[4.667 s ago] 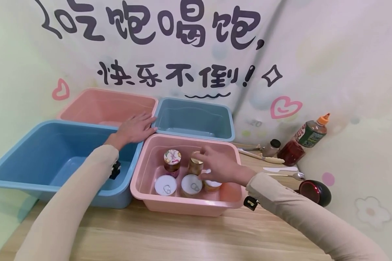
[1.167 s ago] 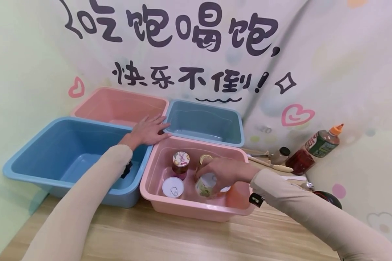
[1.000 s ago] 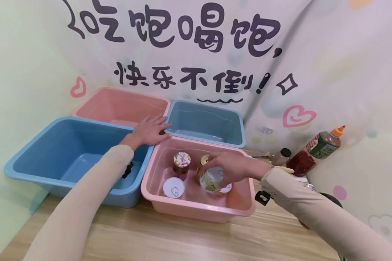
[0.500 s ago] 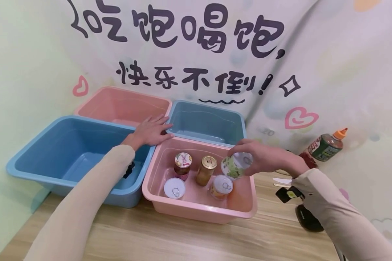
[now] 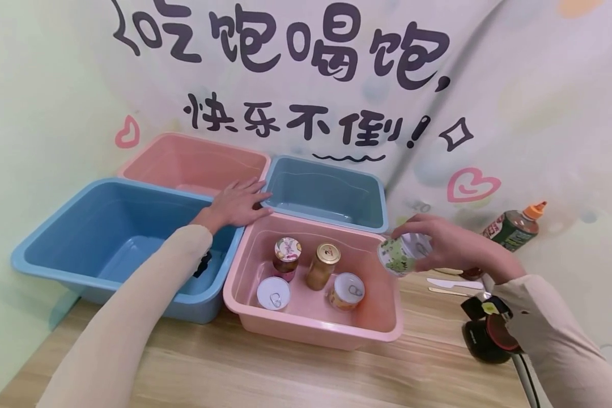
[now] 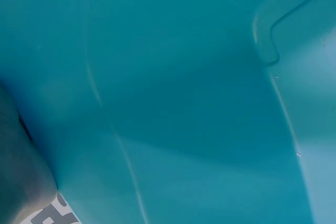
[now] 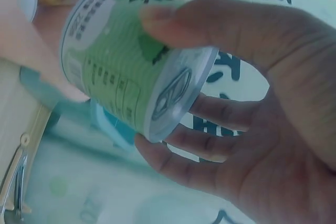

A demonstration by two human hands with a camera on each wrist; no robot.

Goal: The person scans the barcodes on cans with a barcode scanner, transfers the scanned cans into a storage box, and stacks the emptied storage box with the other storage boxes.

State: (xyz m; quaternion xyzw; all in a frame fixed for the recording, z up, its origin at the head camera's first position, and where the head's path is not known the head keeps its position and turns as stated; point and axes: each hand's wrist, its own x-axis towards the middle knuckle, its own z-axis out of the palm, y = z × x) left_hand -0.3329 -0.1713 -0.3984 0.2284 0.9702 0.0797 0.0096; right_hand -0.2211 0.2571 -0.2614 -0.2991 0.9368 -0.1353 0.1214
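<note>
My right hand (image 5: 451, 243) holds a green-and-white pull-tab can (image 5: 399, 255), tilted, over the right rim of the front pink bin (image 5: 316, 327). In the right wrist view my thumb presses one side of the can (image 7: 118, 56) and the fingers curl under the other, near the tabbed end. Inside that bin stand a can with a patterned lid (image 5: 288, 249), a gold-topped can (image 5: 328, 254), a white-topped can (image 5: 273, 293) and an orange-labelled can (image 5: 345, 289). My left hand (image 5: 237, 204) lies with fingers spread on the rims where the bins meet.
A large blue bin (image 5: 117, 286) is at the left. Behind stand another pink bin (image 5: 204, 141) and a smaller blue bin (image 5: 331, 224). On the right are a white knife (image 5: 454, 283), a sauce bottle (image 5: 515, 229) and a black object (image 5: 481, 343).
My right hand has taken hold of the green-and-white can, lifted it out of the pink bin and carried it right to its rim. My left hand has stayed on the bin rims.
</note>
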